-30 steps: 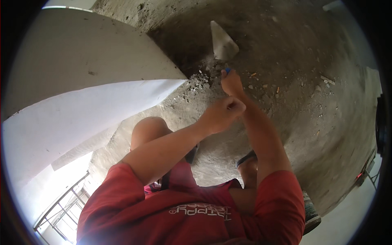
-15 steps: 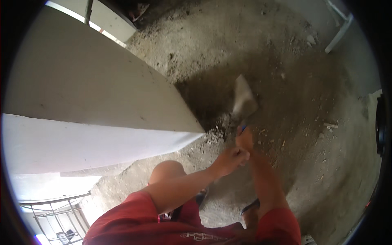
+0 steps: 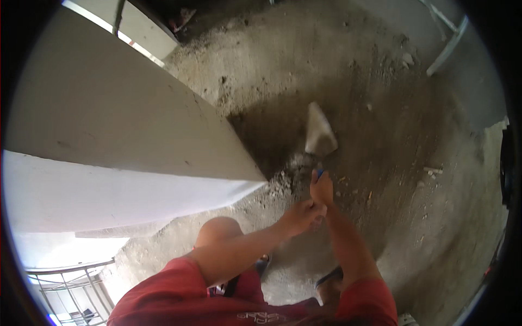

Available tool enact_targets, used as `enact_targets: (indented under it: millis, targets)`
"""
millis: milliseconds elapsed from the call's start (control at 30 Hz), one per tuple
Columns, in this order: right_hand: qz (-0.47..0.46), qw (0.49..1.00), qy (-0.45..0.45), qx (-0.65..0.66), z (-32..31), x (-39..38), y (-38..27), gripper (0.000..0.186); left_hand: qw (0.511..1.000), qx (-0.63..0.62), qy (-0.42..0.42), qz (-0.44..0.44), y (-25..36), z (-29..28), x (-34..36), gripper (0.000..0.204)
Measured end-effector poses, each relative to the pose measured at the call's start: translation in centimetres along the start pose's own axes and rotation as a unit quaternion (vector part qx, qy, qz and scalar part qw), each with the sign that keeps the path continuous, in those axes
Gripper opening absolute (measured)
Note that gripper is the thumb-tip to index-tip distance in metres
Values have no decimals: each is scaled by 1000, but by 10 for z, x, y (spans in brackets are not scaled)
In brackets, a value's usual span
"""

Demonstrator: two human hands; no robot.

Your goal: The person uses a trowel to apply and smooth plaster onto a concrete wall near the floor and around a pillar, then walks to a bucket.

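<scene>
My right hand [image 3: 321, 186] is closed round the blue handle [image 3: 320, 173] of a trowel, whose pale triangular blade [image 3: 319, 134] is over the dusty floor, slightly blurred. Small rubble [image 3: 281, 183] lies just left of the handle, by the corner of a pale column [image 3: 125, 114]. My left hand [image 3: 303, 216] is curled closed against the right wrist, with nothing visible in its fingers.
A pale wall with whitish pipes [image 3: 446, 49] is at the upper right. A metal railing [image 3: 62, 282] stands by a bright opening at the lower left. Loose chips [image 3: 432, 171] lie on the floor to the right. My bent knee [image 3: 217, 231] is below the column.
The view has shifted, so column, trowel and hands appear lower, with more floor and the pipes showing at the top. The trowel and both hands keep much the same positions relative to each other.
</scene>
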State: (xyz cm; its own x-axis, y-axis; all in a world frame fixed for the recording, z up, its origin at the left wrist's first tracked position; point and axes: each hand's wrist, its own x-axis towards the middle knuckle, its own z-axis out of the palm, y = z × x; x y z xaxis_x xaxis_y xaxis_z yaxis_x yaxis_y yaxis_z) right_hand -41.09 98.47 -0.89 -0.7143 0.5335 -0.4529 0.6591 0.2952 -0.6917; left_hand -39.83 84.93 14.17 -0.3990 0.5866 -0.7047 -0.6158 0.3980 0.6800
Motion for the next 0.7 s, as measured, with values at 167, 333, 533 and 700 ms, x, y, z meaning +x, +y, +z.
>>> enact_targets:
  millis: [167, 333, 533, 700]
  targets:
    - [-117, 971, -171, -115, 20, 10, 36, 43, 996, 83, -5, -26, -12, -4, 8, 46]
    - [27, 997, -26, -68, 25, -13, 15, 49, 997, 75, 14, 27, -2, 11, -4, 45]
    - [-43, 984, -132, -108, -4, 11, 22, 52, 993, 118, -22, -20, 6, 1, -3, 45]
    - [15, 987, -138, 75, -25, 8, -12, 55, 998, 55, 14, 16, 11, 1, -17, 39]
